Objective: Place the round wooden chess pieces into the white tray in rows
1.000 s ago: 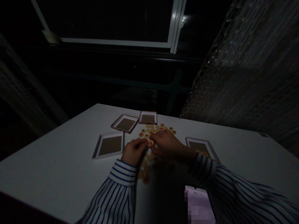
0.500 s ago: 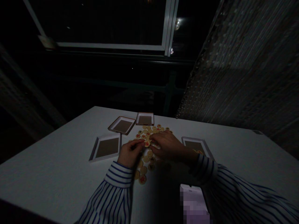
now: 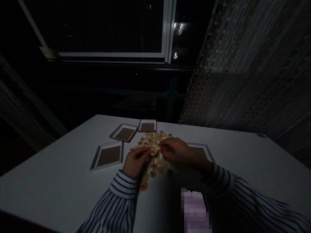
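Note:
A round wooden Chinese chess piece with a red character [image 3: 153, 151] is pinched between the thumb and fingertips of my left hand [image 3: 136, 160], its marked face turned up. Just to its right, my right hand [image 3: 177, 151] is closed, with curled fingers and the fingertips a short way from the held piece. What those fingers grip, if anything, is hidden. Beneath and around both hands lie loose Chinese chess pieces [image 3: 152, 173], some with red or black characters and some showing blank faces. The right hand and its shadow cover part of them.
On the white table [image 3: 60, 171], a shallow tray [image 3: 91, 163] stands at left. Two brown-rimmed trays, the left one [image 3: 111, 137] and the back one [image 3: 139, 129], lie behind. Another tray [image 3: 209, 152] is partly behind my right wrist. A phone [image 3: 196, 210] lies near the front; a bead curtain [image 3: 225, 87] hangs at right.
My right hand has drawn slightly away to the right from the piece in my left hand. My left hand keeps its hold. The whole view has shifted a little.

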The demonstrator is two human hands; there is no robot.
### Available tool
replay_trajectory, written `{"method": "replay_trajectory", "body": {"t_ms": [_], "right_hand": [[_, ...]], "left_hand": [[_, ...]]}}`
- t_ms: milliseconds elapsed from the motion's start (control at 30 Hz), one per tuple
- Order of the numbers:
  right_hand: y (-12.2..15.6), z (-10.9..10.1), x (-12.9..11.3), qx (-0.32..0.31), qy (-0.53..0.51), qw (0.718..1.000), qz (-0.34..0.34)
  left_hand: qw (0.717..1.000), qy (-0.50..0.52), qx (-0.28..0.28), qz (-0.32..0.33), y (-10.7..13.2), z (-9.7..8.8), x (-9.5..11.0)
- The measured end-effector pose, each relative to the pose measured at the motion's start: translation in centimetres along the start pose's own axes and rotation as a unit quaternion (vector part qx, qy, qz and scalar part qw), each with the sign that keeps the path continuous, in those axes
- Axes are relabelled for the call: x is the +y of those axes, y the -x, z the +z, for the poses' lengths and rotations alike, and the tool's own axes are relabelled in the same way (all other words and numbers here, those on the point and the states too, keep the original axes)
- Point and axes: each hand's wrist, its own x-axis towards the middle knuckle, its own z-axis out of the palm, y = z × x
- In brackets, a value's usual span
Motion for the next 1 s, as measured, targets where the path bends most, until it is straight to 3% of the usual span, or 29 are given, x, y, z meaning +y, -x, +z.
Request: {"method": "replay_trajectory", "body": {"t_ms": [233,667,1000], "right_hand": [[1.2,-0.7,1.0,0.015,-0.06,0.998,0.015],[3.2,-1.6,2.2,0.031,-0.08,0.996,0.037],[5.0,-2.6,3.6,0.059,-0.109,0.99,0.064]], "left_hand": [[1.0,0.002,-0.017,0.006,0.4,1.1,1.4],[0.999,0.031,-0.032,0.007,0.5,3.6,2.9],[0.999,0.003,-0.046,0.029,0.3,5.4,3.0]]}}
